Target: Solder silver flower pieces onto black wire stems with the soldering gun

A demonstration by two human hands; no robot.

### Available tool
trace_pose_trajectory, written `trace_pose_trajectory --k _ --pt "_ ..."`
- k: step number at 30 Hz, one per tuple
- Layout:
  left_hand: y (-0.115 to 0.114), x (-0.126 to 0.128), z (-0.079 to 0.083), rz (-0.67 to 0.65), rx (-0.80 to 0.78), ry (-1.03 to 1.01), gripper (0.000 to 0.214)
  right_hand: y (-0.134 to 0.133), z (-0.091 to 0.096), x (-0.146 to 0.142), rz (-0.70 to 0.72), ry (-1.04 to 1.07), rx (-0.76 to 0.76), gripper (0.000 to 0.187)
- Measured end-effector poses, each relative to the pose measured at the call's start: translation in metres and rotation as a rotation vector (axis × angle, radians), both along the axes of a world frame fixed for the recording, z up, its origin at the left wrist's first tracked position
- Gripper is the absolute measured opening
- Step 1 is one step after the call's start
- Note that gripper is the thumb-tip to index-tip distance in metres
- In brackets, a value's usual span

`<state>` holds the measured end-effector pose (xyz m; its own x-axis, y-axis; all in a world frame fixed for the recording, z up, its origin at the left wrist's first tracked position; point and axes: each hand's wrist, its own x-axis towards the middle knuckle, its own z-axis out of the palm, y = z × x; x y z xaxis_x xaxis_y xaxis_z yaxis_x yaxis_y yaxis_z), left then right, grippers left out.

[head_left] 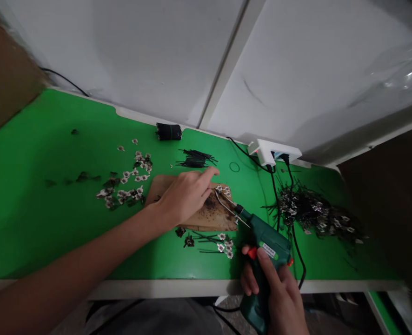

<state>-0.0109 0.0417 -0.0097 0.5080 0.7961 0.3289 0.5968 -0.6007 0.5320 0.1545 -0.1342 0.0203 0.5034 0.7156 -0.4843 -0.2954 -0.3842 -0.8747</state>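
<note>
My right hand (275, 288) is wrapped around the handle of a green soldering gun (270, 239), a finger at its red trigger. The gun's thin metal tip points up and left over a scorched brown board (223, 221). My left hand (190, 195) reaches across that board, its fingers bent together close to the tip; whatever they pinch is hidden. By the fingertips, small white flower-shaped pieces (223, 190) lie at the board's far edge. Just in front of the board are black wires (206, 238) with more of these pieces (226, 245).
Loose black wires (197, 158) and a banded wire bundle (169, 131) lie behind the board. White pieces (124, 195) are scattered left on the green table (97, 242). A power strip (274, 151) with cords and a tangled wire heap (314, 209) are at right.
</note>
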Motion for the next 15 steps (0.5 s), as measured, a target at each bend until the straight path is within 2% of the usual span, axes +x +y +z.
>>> trace_pose_trajectory --k 10,15 --pt "-0.0005 0.001 0.0038 -0.009 -0.035 0.029 0.029 -0.0072 -0.0101 -0.0032 0.002 -0.135 0.077 0.035" --pt "-0.0005 0.0007 0.0024 -0.012 -0.007 0.025 0.025 -0.0062 -0.0061 -0.0063 -0.023 -0.118 0.066 0.036"
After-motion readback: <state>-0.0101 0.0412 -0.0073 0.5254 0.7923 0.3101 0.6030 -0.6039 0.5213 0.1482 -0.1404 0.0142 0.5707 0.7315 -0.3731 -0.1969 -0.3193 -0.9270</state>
